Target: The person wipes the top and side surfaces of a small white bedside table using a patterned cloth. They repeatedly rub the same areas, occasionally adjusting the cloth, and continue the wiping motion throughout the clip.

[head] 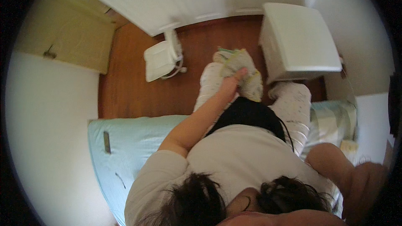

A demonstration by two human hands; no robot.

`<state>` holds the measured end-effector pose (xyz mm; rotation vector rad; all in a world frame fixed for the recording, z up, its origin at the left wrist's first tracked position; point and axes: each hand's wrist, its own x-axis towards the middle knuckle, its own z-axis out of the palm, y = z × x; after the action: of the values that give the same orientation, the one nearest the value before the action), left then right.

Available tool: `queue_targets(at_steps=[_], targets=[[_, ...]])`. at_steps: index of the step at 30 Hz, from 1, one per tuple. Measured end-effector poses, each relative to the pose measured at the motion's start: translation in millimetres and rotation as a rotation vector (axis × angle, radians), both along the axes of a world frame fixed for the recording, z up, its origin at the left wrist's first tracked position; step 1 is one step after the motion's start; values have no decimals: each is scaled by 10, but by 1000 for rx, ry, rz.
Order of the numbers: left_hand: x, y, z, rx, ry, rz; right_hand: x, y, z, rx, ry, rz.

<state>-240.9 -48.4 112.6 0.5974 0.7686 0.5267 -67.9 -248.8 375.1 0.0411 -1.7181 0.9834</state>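
My left hand (234, 80) is closed around a patterned cloth (249, 83) with yellow-green edging. Its folds spread above my knees, in front of my lap. Black fabric (245, 113) with a thin dark cord lies across my lap, just below that hand. Patterned white trousers (292, 110) cover my legs. At the lower right, my right hand (366, 180) is raised close to the camera beside my shoulder. It is dark and blurred, so its fingers and anything in them cannot be made out.
I sit on a bed with a light blue sheet (135, 131). A dark, phone-like object (107, 142) and a thin dark strip (120, 180) lie there. Plaid bedding (333, 121) is on the right. A white chair (160, 61) and a white cabinet (303, 37) stand on the wooden floor (132, 91).
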Motion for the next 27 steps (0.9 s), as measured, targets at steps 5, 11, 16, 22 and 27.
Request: queue_targets(at_steps=[5,11,16,22,27], targets=[[137,66,-25,56,-1,-19,443,-228,-453,-143,245,-377],[270,255,-318,-55,38,36,951,170,-1893,-1003,505,-1415],[487,501,-455,6,152,23,1427,614,-2479,-1090,100,-1702],[1039,769,-503,69,190,-89,2329,1288,-3007,-650,-717,-2038],[1609,713,-431,110,159,-260,2620,1470,-3495,-772,-1100,-2087]])
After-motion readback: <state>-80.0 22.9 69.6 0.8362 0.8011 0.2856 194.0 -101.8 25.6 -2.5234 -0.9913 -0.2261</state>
